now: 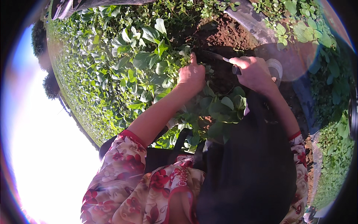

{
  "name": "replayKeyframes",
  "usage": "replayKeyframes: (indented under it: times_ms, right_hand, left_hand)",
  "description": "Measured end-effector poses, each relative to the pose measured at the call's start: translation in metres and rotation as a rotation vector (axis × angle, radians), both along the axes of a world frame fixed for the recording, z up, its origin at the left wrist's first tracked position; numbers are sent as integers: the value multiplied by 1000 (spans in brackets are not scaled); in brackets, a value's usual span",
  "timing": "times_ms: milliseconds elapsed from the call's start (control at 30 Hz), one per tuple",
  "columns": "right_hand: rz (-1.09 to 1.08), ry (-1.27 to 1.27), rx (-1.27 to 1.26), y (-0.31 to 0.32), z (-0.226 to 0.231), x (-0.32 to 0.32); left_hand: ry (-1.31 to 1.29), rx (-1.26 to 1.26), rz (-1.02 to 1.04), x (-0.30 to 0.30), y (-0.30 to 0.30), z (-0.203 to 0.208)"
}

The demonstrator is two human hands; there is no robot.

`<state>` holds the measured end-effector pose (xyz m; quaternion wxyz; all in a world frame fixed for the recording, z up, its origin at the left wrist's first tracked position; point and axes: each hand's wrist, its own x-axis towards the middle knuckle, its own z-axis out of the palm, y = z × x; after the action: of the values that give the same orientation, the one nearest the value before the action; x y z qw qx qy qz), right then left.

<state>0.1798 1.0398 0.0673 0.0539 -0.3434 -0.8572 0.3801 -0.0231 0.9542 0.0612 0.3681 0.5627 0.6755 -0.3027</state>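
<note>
While the right hand (256, 74) grips it, the tool (219, 56) looks slim and grey-bladed.

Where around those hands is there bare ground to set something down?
Sunlit red soil beyond the right hand looks bare, bordered rightward by the grey sheet. Shaded soil between that hand and the left hand is a narrower gap, the bladed tool crossing its top. Leafy plants crowd the left side.

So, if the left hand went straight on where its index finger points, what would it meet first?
The left hand would probably brush the grey-green leaves first, though depth in that shade is unclear.
</note>
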Motion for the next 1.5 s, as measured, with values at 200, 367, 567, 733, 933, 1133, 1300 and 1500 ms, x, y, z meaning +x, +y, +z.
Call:
replayKeyframes:
  times_ms: [200, 367, 567, 733, 933, 1133, 1300, 1500]
  right_hand:
    - [111, -8, -73, 3, -29, -19]
    - [103, -7, -104, 3, -65, -51]
    - [127, 66, -80, -11, -60, -55]
    - [110, -86, -109, 11, -30, -24]
    - [-118, -122, -10, 22, 11, 10]
    - [-95, 89, -66, 3, -68, -39]
    - [-8, 134, -32, 3, -60, -40]
    - [-38, 5, -145, 12, -24, 18]
  left_hand:
    - [145, 175, 83, -35, 0, -18]
    - [156, 203, -25, -22, -10, -16]
    - [125, 293, -52, -15, -54, -33]
    - [80, 328, -30, -10, -46, -29]
    - [168, 127, 280, -25, 6, -22]
    - [148, 262, 343, -20, 9, -36]
    - [103, 435, 241, -23, -27, -40]
    - [2, 610, 66, -25, -71, -36]
